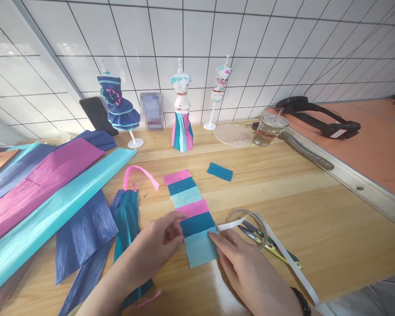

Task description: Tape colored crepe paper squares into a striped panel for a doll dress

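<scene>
A strip of joined paper pieces [193, 202], banded pink, dark teal and light blue, lies at the middle of the wooden table. My left hand [166, 235] has thumb and index finger at the strip's left edge, by the lower pink and teal bands, its other fingers curled. On the right edge, where the teal and lowest light blue bands meet, rests the index finger of my right hand [240, 259]. White tape [232, 224] runs from a roll [265, 228] toward that fingertip. Scissors [270, 245] lie beneath the roll. A loose teal piece [220, 171] is beyond the strip.
Crepe paper sheets [59, 193] and teal paper [127, 224] cover the left side. Three small mannequins stand at the back, one in a striped skirt [182, 132]. A phone [98, 115] leans on the wall. At the back right are a plastic cup [270, 128] and a black headset strap [319, 116].
</scene>
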`<state>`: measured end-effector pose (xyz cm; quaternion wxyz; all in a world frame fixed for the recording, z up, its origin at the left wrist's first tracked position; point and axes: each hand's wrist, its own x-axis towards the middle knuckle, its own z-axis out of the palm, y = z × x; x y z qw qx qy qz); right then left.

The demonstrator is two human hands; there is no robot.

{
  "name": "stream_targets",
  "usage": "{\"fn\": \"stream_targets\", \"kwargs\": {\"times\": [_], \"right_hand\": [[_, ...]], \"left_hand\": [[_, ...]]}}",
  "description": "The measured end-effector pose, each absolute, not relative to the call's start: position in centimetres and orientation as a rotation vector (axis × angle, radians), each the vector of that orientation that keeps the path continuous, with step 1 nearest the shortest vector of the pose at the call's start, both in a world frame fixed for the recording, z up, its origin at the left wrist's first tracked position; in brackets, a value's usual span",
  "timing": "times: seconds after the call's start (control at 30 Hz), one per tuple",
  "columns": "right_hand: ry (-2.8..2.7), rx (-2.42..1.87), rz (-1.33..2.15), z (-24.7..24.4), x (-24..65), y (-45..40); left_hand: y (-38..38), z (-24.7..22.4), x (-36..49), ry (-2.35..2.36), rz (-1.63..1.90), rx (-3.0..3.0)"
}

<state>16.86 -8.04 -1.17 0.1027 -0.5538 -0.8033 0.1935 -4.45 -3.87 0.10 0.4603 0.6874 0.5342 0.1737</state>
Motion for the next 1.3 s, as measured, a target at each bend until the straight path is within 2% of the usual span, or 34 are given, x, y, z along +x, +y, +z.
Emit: {"fn": "stream_targets", "kwargs": {"times": [0.73, 1.17, 1.3], "right_hand": [[-2.36, -1.651, 0.647, -1.2, 16.8, -7.9], [-2.406, -1.551, 0.434, -0.8, 17.3, -8.2], [-2.456, -1.398, 0.313, -0.7, 16.8, -8.5]], "left_hand": [[-3.9, -0.1, -4.4, 1.372, 0.419, 1.904], [-4.1, 0.5, -4.4, 1.402, 0.374, 1.851], [-4.0, 0.9, -4.1, 1.425, 0.338, 1.924]]}}
